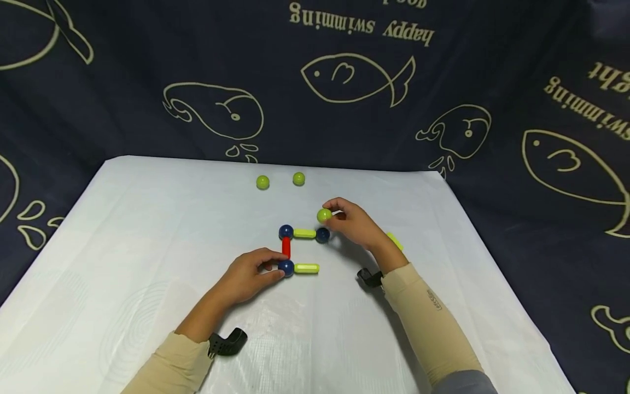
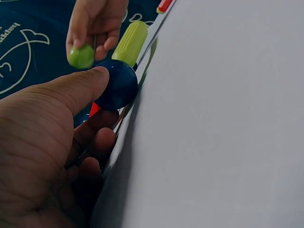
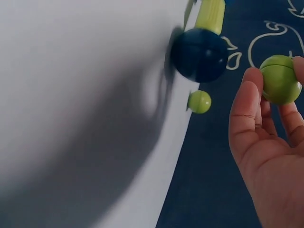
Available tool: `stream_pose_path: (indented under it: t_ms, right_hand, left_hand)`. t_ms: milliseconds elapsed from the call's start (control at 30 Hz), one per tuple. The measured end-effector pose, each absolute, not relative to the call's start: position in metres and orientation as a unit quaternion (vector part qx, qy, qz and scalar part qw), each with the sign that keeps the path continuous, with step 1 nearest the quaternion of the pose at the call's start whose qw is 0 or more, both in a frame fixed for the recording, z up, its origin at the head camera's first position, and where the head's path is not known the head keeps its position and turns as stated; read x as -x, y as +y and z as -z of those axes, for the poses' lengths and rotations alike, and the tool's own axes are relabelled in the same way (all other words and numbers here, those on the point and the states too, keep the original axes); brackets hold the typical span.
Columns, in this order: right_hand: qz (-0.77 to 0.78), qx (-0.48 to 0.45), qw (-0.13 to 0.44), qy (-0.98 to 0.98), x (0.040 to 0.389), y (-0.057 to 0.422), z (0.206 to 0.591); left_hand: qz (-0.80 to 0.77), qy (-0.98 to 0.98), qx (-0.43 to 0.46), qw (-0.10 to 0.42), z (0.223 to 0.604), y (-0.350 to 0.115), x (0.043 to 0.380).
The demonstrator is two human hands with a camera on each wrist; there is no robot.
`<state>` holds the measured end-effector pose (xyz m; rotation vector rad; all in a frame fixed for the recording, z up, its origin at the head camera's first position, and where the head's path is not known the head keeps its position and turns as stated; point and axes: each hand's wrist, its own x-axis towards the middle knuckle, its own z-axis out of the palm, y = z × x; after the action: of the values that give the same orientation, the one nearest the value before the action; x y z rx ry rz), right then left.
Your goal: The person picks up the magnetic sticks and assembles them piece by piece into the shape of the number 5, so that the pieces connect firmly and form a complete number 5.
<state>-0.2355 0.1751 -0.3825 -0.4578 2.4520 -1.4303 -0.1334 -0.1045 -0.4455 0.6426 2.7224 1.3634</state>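
Observation:
Blue balls and short rods form an open-sided shape on the white table. My left hand [image 1: 248, 274] pinches the near blue ball [image 1: 286, 267] between thumb and fingers. A red rod [image 1: 286, 248] runs from that ball to the far-left blue ball [image 1: 286, 232], and a yellow-green rod [image 1: 307, 268] sticks out to its right. Another yellow-green rod [image 1: 304, 233] links the far-left ball to the far-right blue ball [image 1: 322, 235]. My right hand [image 1: 355, 223] holds a green ball [image 3: 280, 80] in its fingertips, raised just beyond the far-right blue ball.
Two loose green balls, one on the left [image 1: 263, 182] and one on the right [image 1: 298, 178], lie near the table's back edge. A yellow-green rod [image 1: 395, 241] lies partly hidden behind my right wrist. A dark fish-patterned cloth [image 1: 275, 65] hangs behind the table [image 1: 162, 219].

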Motion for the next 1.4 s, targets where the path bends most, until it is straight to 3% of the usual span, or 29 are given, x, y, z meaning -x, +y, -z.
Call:
stream_pose_path:
  t_ms: [533, 900, 1400]
  right_hand:
    - [0.476, 0.190, 0.174, 0.841, 0.183, 0.198, 0.388]
    - [0.387, 0.239, 0.214, 0.864, 0.175, 0.201, 0.403]
    - [0.362, 0.265, 0.199, 0.871, 0.174, 0.194, 0.406]
  left_hand:
    - [-0.442, 0.873, -0.207, 0.011, 0.447, -0.105, 0.133]
    - [-0.440, 0.872, -0.213, 0.008, 0.446, -0.104, 0.134]
    - [-0.441, 0.873, -0.209, 0.011, 0.446, -0.105, 0.134]
